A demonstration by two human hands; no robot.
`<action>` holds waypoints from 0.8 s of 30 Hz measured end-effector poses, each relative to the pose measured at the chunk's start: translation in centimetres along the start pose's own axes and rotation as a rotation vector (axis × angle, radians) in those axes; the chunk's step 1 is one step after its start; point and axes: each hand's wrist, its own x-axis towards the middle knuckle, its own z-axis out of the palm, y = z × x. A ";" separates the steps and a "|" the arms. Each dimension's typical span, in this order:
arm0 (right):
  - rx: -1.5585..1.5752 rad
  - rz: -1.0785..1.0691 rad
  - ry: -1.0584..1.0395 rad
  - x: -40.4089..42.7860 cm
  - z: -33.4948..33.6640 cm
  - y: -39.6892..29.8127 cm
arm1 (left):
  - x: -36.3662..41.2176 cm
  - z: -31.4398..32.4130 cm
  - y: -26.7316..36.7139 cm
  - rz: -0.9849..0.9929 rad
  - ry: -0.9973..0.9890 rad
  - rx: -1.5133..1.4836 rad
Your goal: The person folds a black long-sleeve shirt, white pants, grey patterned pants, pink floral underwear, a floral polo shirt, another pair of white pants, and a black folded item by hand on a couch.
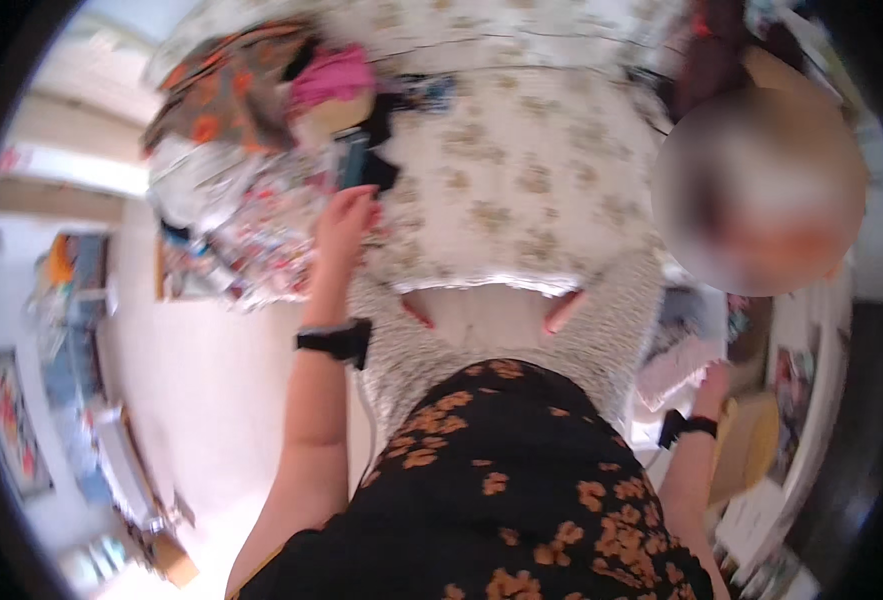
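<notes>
My left hand (346,216) is raised over the left side of the bed and grips a dark, flat device (353,159), likely a phone; blur hides its details. Behind it lie a pink cloth (336,75) and a black cloth (383,124), with a red-and-white patterned cloth (280,225) to the left. My right hand (711,384) is low on the right, at the edge of a fluffy pale pink cloth (674,369). Whether its fingers hold that cloth cannot be told. Each wrist wears a black band.
A floral bedspread (501,172) covers the bed ahead. Beige textured fabric (396,375) surrounds my black flowered garment (516,480). Brown flowered fabric (224,97) is heaped at the far left. A yellow object (749,442) stands beside my right wrist. A round blurred patch hides the upper right.
</notes>
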 end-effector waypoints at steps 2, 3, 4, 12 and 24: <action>0.190 -0.022 -0.128 -0.3 5.7 -3.7 | -0.3 0.0 1.2 -0.041 0.039 -0.072; 0.350 -0.048 -0.231 -3.4 11.4 -7.1 | -1.2 -1.5 2.0 -0.037 0.083 -0.079; 0.290 -0.106 -0.335 -3.2 12.7 -9.1 | -0.9 -1.1 2.5 -0.036 0.065 -0.096; -0.096 -0.622 -1.049 -14.1 37.2 -17.7 | 0.7 -2.5 2.1 -0.029 0.073 -0.158; -1.016 -0.933 -1.072 -22.0 50.1 -11.6 | 12.2 -14.1 3.5 0.453 0.730 0.897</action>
